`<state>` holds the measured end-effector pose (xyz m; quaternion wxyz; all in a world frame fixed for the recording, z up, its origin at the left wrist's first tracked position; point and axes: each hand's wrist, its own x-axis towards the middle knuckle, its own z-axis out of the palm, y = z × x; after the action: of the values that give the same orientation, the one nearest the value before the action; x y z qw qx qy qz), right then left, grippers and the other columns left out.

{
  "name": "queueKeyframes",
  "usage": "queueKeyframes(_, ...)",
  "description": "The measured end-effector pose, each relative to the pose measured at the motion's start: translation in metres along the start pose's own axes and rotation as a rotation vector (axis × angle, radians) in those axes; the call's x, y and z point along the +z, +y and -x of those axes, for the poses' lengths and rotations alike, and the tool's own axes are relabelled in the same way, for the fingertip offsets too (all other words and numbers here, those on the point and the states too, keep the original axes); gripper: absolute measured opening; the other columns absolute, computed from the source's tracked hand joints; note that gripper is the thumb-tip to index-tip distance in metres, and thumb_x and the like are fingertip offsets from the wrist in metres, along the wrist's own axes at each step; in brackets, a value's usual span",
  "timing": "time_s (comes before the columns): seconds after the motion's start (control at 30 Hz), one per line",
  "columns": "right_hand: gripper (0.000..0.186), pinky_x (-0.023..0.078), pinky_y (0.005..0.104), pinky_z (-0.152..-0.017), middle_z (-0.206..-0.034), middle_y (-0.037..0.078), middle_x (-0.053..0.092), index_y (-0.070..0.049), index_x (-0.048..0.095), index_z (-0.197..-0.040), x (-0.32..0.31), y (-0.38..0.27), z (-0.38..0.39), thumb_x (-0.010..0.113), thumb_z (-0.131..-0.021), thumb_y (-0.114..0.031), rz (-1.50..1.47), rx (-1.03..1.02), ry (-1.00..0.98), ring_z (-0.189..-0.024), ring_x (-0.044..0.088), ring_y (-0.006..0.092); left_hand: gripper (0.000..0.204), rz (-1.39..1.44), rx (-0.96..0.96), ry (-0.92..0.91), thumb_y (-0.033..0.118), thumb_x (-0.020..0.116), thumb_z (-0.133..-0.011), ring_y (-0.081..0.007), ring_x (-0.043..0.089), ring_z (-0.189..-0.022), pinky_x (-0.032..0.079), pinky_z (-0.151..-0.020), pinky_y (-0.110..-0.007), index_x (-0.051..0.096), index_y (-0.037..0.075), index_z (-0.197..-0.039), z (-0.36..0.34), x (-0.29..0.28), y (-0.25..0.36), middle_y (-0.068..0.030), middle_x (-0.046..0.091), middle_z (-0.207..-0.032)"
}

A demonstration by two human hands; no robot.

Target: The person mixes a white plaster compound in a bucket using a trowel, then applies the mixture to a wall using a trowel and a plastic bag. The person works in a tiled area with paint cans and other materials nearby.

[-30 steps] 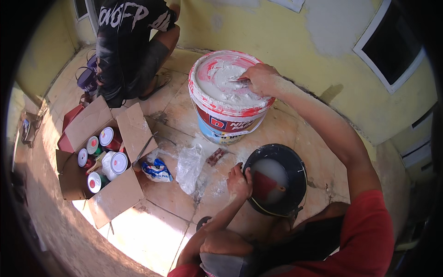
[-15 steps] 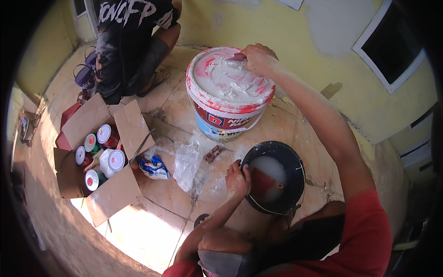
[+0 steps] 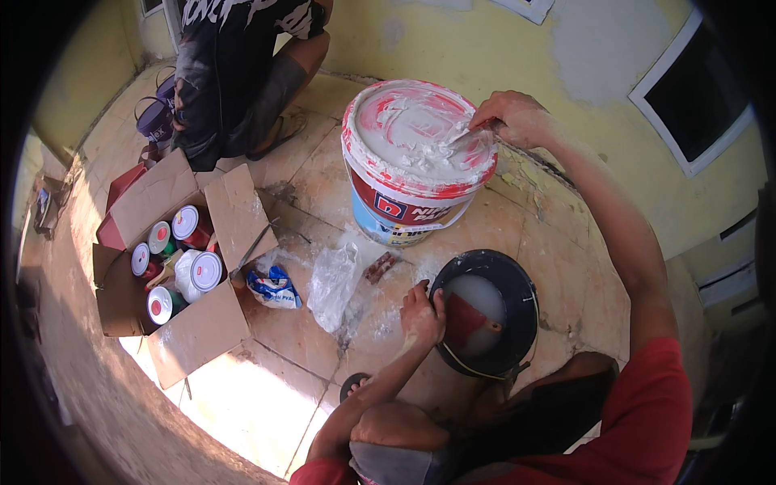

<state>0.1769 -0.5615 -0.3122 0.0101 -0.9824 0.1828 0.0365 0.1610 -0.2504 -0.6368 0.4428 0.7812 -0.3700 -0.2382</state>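
Your right hand (image 3: 517, 120) is closed around a small flat-bladed scraper (image 3: 463, 137), its blade down in the white paste (image 3: 440, 152) near the right side of the pail's lid. That lid (image 3: 428, 191), streaked red and pink where the paste is thin, sits on the large paint pail (image 3: 396, 218) in front of you. Your left hand (image 3: 423, 315) is at the left edge of the black bucket (image 3: 519, 283), fingers bent and thumb by the rim; you can't tell from here whether it grips or just rests. The bucket stands nearer to you than the pail, and inside it a flat red tool (image 3: 464, 320) lies partly in cloudy liquid (image 3: 487, 293). To the left of the bucket, on the tiled floor (image 3: 299, 356), you have a brick-red block (image 3: 380, 267), a clear plastic bag (image 3: 333, 287) and a crumpled blue-and-white packet (image 3: 275, 287). Farther left is an open cardboard box (image 3: 202, 335) holding several paint cans (image 3: 207, 272). Beyond it a co-worker (image 3: 238, 89) in dark clothes squats beside purple pails (image 3: 155, 121), and a yellow wall (image 3: 461, 48) runs behind your paint pail.
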Motion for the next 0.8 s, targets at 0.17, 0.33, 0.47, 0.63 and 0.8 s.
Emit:
queueKeyframes(0.17,0.045,0.053,0.0421,-0.097,-0.116,0.01,0.076,-0.014,0.079,-0.115,0.021,0.013,0.026,0.065,-0.077,0.003,-0.062,-0.227,-0.105,-0.115,0.064,0.031,0.043,0.001,0.013,0.015,0.034,0.055,-0.105,-0.0391,0.061,-0.118,0.048,-0.099,-0.053,0.055,0.005,-0.137,-0.001,0.001,-0.003,-0.0188,0.064,-0.127)
queueKeyframes(0.33,0.047,0.053,0.0447,-0.099,-0.116,0.012,0.075,-0.014,0.078,-0.118,0.04,-0.032,0.018,0.063,-0.076,0.001,-0.083,-0.192,-0.013,-0.114,0.066,0.0332,0.043,-0.015,0.021,0.011,0.034,0.054,-0.106,-0.0395,0.061,-0.117,0.049,-0.098,-0.053,0.055,0.005,-0.137,0.0,0.005,-0.003,-0.0186,0.064,-0.127)
queueKeyframes(0.47,0.045,0.055,0.0482,-0.098,-0.116,0.014,0.075,-0.014,0.077,-0.121,0.048,-0.073,-0.015,0.065,-0.079,-0.007,-0.018,-0.064,0.051,-0.113,0.069,0.035,0.044,-0.047,0.013,0.008,0.036,0.053,-0.107,-0.0398,0.06,-0.119,0.048,-0.101,-0.053,0.054,0.004,-0.138,0.0,0.001,-0.007,-0.0192,0.063,-0.131)
queueKeyframes(0.63,0.041,0.055,0.0476,-0.097,-0.114,0.015,0.076,-0.014,0.076,-0.122,0.028,-0.092,-0.049,0.064,-0.084,-0.008,0.017,0.121,0.062,-0.109,0.071,0.0357,0.047,-0.051,-0.035,-0.035,0.039,0.051,-0.107,-0.0403,0.059,-0.123,0.046,-0.104,-0.053,0.052,0.004,-0.139,0.0,-0.006,0.002,-0.02,0.061,-0.136)
queueKeyframes(0.8,0.042,0.058,0.0483,-0.096,-0.118,0.013,0.075,-0.021,0.077,-0.123,0.017,-0.065,-0.05,0.065,-0.083,-0.013,-0.037,0.215,0.028,-0.111,0.071,0.034,0.048,-0.015,-0.071,-0.029,0.04,0.051,-0.107,-0.0401,0.058,-0.125,0.046,-0.105,-0.053,0.053,0.004,-0.138,0.001,-0.002,0.0,-0.02,0.061,-0.137)
